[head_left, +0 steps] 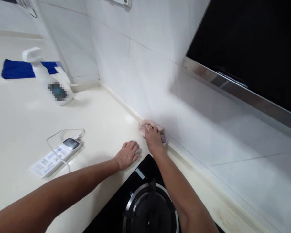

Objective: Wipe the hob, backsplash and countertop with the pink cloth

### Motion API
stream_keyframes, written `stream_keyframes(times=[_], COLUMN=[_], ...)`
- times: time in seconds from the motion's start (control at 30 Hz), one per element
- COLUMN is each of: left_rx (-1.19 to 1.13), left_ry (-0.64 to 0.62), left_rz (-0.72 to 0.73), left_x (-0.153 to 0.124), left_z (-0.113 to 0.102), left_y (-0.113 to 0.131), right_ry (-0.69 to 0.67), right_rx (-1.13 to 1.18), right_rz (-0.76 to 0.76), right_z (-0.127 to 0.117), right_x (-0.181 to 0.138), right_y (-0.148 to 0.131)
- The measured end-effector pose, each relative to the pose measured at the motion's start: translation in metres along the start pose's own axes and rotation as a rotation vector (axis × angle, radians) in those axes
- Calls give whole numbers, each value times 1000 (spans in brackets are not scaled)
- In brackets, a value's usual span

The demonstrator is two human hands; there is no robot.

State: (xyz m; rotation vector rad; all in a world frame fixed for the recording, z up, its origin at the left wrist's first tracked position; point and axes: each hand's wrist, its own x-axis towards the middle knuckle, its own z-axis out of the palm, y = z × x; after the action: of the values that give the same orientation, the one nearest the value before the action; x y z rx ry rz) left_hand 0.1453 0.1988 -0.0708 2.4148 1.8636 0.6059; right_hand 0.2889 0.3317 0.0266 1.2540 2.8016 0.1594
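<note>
A pale pink cloth (145,125) is bunched under my right hand (154,137), whose fingers curl over it. Hand and cloth press where the cream countertop (104,129) meets the tiled wall, just past the corner of the black gas stove (149,165). My left hand (127,155) rests flat on the countertop to the left of the stove corner, fingers stretched and holding nothing. My right forearm passes over the stove's right side and covers part of it.
A white spray bottle (42,72) stands at the back left by a folded blue cloth (18,69). A white power strip (55,158) with a cable lies left of my left arm. A dark range hood (247,48) juts out at upper right. The burner (151,210) sits below my hands.
</note>
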Motion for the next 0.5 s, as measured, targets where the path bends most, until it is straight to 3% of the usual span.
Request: stream_keyframes(times=[0.1, 0.23, 0.33, 0.43, 0.5], left_rx=[-1, 9, 11, 21, 32], left_ry=[-19, -31, -26, -21, -23], left_rz=[-11, -13, -11, -10, -7], left_x=[1, 2, 4, 5, 5], left_z=[-2, -3, -4, -5, -6], left_y=[0, 0, 1, 4, 6], right_ry=[-13, -64, -18, 37, 116], right_rx=[-7, -23, -59, -10, 73], right_rz=[122, 368, 501, 601, 673], right_z=[16, 34, 44, 46, 39], right_x=[-68, -184, -262, -303, -302], right_y=[40, 103, 140, 157, 155])
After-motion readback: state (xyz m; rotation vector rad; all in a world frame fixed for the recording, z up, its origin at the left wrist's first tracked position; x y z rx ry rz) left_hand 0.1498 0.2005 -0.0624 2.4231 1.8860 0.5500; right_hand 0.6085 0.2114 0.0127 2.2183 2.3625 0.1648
